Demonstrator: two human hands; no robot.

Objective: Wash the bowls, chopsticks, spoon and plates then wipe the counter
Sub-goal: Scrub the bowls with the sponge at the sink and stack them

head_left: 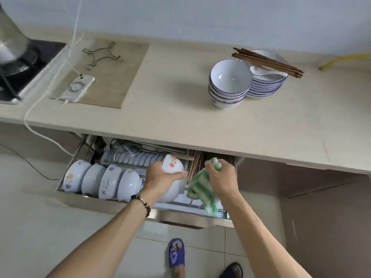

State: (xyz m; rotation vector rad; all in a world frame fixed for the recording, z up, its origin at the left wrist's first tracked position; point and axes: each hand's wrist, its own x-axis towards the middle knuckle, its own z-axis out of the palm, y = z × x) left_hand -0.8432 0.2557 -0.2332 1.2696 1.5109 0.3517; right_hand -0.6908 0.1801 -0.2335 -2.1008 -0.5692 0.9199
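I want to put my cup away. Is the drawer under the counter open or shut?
Open. The drawer is pulled out from under the counter, so its rack of white bowls shows from above.

We see a stack of blue-rimmed bowls point(228, 85) upright on the beige worktop point(170, 109), touching a stack of blue-rimmed plates point(265, 87). Brown chopsticks point(269, 62) and a white spoon point(261, 71) lie on the top plate.
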